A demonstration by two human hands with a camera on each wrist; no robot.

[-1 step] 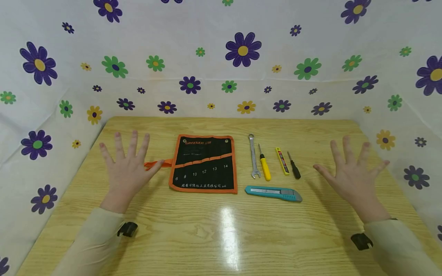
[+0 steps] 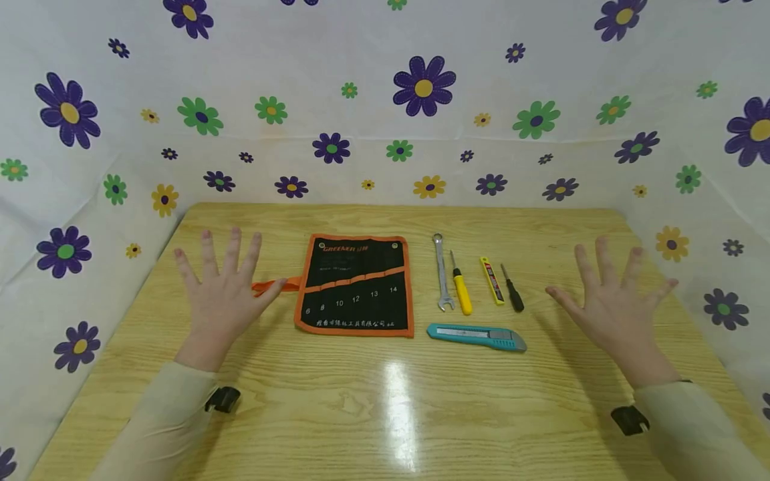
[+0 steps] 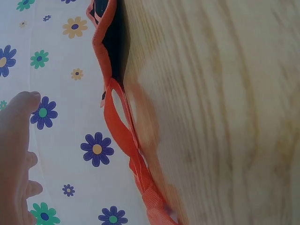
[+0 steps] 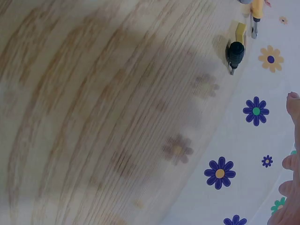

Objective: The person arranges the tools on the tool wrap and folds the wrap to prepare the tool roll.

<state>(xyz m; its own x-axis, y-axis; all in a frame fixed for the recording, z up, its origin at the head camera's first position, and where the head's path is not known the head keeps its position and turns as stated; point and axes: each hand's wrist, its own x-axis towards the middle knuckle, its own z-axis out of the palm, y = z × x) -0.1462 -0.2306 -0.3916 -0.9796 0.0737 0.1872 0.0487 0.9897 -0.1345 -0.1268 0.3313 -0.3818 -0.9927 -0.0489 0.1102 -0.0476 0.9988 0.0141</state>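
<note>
Tool pouch [image 2: 355,287], laid flat on the tabletop [image 2: 313,401] between left grip [image 2: 218,304] and wrench [image 2: 441,272], should be found light and limp, best taken by its orange edge [image 2: 409,288], and that grip, like the right grip [image 2: 616,314], is spread wide, nothing held.

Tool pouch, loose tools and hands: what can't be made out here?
Tool pouch: head view, print below the brand name too small.
Orange strap: head view, partly behind the left hand; left wrist view, cut by bottom edge.
Yellow box: right wrist view, partly behind the black screwdriver.
Right hand: right wrist view, mostly cut by right edge.
</note>
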